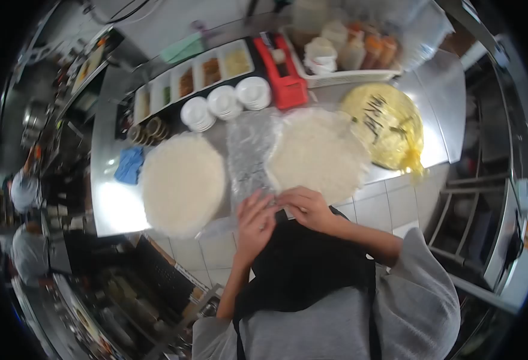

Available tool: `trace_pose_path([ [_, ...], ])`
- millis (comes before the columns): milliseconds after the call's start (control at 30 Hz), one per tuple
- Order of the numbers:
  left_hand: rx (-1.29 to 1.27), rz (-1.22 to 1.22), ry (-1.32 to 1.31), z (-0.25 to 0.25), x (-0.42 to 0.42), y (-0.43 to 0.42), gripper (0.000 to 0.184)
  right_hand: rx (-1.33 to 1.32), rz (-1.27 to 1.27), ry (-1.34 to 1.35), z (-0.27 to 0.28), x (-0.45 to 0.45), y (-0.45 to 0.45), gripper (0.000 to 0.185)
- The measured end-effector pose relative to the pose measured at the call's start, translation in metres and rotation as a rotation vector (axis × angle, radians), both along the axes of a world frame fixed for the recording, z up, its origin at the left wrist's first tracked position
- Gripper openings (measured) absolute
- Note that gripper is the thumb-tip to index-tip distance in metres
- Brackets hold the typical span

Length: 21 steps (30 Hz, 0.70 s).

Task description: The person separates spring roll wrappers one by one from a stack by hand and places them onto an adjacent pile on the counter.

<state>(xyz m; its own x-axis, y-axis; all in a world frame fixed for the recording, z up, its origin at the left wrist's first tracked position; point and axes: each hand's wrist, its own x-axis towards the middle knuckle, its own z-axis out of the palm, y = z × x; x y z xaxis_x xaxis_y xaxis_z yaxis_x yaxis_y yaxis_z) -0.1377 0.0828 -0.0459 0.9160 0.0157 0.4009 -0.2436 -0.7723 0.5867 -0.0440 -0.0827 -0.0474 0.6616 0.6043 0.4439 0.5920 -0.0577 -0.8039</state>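
Note:
Both my hands are close together at the front edge of the steel table, by the lower end of a clear plastic sheet (249, 150). My left hand (255, 223) has its fingers spread over the sheet's edge. The fingers of my right hand (306, 207) are bent and pinched near the left hand's fingertips; what they hold is too small to make out. A round pale flat sheet (183, 185) lies to the left, and another round pale sheet (318, 153) lies just beyond my right hand.
Behind are a tray of fillings (211, 72), stacked white bowls (225, 102), a red holder (285, 84) and a bottle basket (354, 76). A yellow wrapped disc (381, 126) sits right, a blue cloth (130, 165) left. Two people (30, 252) stand far left.

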Motion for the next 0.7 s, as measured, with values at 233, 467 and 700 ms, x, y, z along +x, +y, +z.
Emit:
trace_pose_path([
  [233,0.149,-0.411,0.198,-0.005,0.080,-0.101,0.043,0.221,-0.800,0.786,-0.033,-0.032,-0.107,0.011],
  [467,-0.012,-0.424,0.165,-0.007,0.098,-0.110,0.026,0.614,-0.580,1.221,-0.033,-0.020,-0.108,0.029],
  [700,-0.035,-0.444,0.290,0.014,0.086,-0.087,0.007,0.796,-0.583,1.208,-0.021,0.007,-0.110,0.027],
])
